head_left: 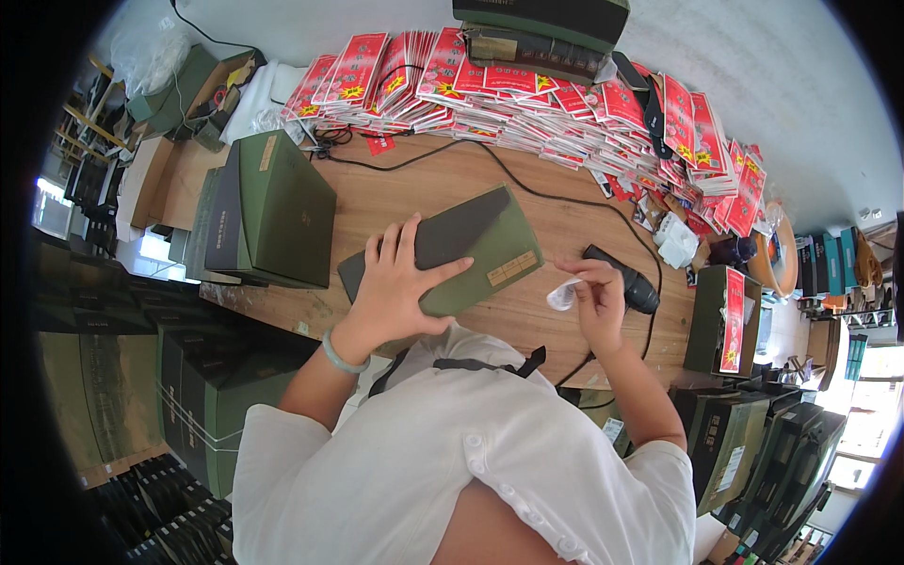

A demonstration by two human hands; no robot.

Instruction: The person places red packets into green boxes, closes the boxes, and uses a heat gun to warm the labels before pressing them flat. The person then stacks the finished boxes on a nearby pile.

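A dark green and black box lies slanted on the wooden table in front of me, with a tan label near its right end. My left hand rests on the box's left part, fingers spread and thumb stretched across the top. Just off the box's right end, my right hand pinches a small curled white label between thumb and fingers. Beside that hand lies a black cylindrical tool, partly hidden behind the fingers. What is printed on the white label is too small to make out.
A larger green box stands at the table's left. Red-and-white printed packets are heaped along the back, with dark boxes on top. A black cable crosses the wooden table. An open green box stands at the right.
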